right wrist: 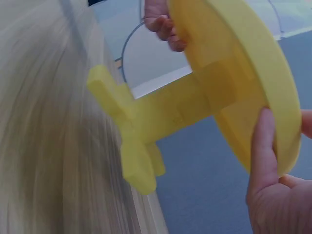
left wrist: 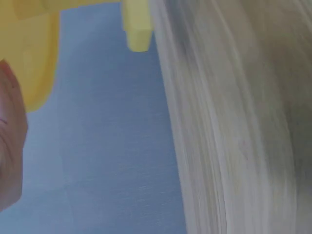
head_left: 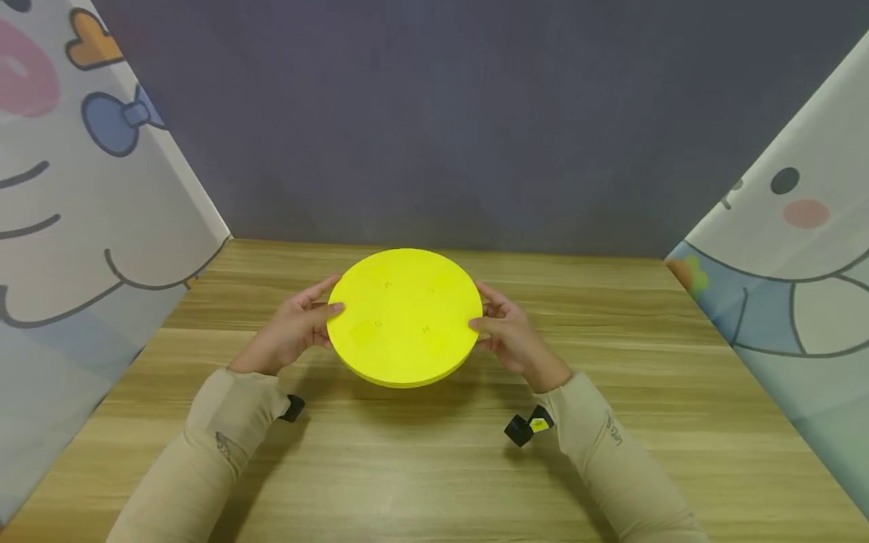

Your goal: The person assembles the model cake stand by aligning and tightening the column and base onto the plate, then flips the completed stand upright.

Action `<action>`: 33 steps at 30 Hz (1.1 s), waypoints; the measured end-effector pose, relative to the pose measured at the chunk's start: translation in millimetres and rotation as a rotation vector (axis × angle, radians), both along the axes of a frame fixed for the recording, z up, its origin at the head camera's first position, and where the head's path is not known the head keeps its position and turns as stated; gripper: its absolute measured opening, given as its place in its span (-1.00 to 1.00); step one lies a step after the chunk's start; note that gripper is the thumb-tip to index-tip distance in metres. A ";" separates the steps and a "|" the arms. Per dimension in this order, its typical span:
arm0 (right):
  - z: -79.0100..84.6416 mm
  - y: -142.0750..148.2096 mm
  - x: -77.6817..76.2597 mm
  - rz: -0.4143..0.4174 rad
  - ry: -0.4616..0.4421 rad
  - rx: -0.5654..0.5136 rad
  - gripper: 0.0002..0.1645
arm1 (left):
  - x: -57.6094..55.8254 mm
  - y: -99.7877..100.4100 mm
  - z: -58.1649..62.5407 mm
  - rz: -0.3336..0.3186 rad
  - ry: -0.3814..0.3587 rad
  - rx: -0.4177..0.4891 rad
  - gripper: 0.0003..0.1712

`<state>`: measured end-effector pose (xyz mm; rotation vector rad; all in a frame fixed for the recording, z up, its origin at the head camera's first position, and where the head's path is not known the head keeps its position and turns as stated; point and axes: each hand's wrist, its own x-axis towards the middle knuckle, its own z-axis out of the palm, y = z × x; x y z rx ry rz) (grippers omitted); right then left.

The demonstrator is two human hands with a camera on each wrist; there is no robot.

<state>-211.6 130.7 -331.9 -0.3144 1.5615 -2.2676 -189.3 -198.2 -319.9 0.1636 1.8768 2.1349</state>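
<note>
A yellow round-topped pedestal stand [head_left: 407, 317] is held over the wooden table, its flat disc tilted toward the head camera. My left hand [head_left: 292, 332] grips the disc's left edge, thumb on the top face and fingers behind the rim. On the opposite edge my right hand [head_left: 512, 335] pinches the rim the same way. Below the disc, a thick stem [right wrist: 170, 109] and splayed feet [right wrist: 139, 165] show in the right wrist view, close over the tabletop. The head view hides them. Part of the disc [left wrist: 41, 63] and one foot [left wrist: 139, 36] appear in the left wrist view.
The wood-grain table [head_left: 421, 483] runs back to a dark grey panel [head_left: 448, 128]. Cartoon-printed panels stand at the left [head_left: 61, 196] and right [head_left: 815, 226]. Black wrist devices [head_left: 520, 430] hang below both sleeve cuffs.
</note>
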 end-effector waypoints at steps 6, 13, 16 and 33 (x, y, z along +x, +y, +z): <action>1.2 4.2 -3.6 0.105 -0.054 -0.085 -0.03 | -2.5 -3.7 0.6 -0.084 -0.089 0.133 -0.04; 3.2 3.6 -16.3 0.120 -0.078 -0.135 -0.08 | -10.4 4.1 5.2 -0.043 -0.142 0.188 -0.03; 5.6 0.4 -23.6 0.092 -0.076 -0.134 -0.09 | -17.4 6.9 8.3 -0.019 -0.129 0.188 -0.06; -4.8 -6.8 -38.6 -0.013 -0.094 -0.100 -0.11 | -35.6 5.8 2.7 0.003 -0.212 0.175 -0.05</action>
